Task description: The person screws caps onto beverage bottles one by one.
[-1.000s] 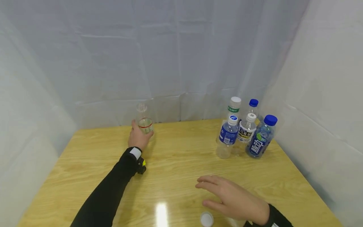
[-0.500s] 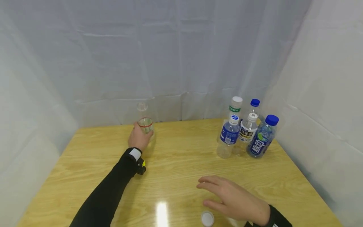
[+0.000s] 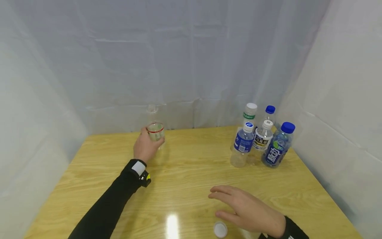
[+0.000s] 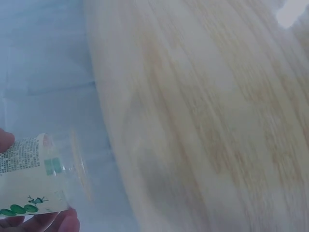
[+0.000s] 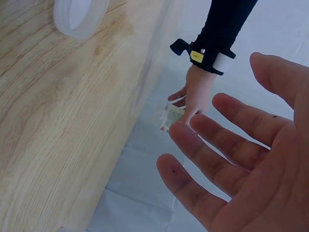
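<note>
My left hand (image 3: pixel 146 146) grips a clear plastic bottle (image 3: pixel 156 130) near the table's back edge. The bottle is upright, with a red-rimmed pale label and a see-through top. In the left wrist view, green print shows on the bottle's label (image 4: pixel 29 188), fingertips curl round it, and a gap separates its base from the tabletop. My right hand (image 3: pixel 249 209) hovers at the front right, palm facing left, fingers extended and holding nothing. Just below its thumb lies a white bottle cap (image 3: pixel 220 229), also seen as a white cap (image 5: pixel 79 17) in the right wrist view.
Several capped bottles stand grouped at the back right, among them a blue-labelled bottle (image 3: pixel 243 144), an oolong-tea-like bottle (image 3: pixel 262 141) and a wide blue bottle (image 3: pixel 277 147). White sheeting (image 3: pixel 191 66) hangs behind and beside the wooden table (image 3: pixel 185 179).
My left hand has tilted at the wrist, and the bottle in it has risen slightly. The whole head view has shifted a little. My right hand keeps its pose.
</note>
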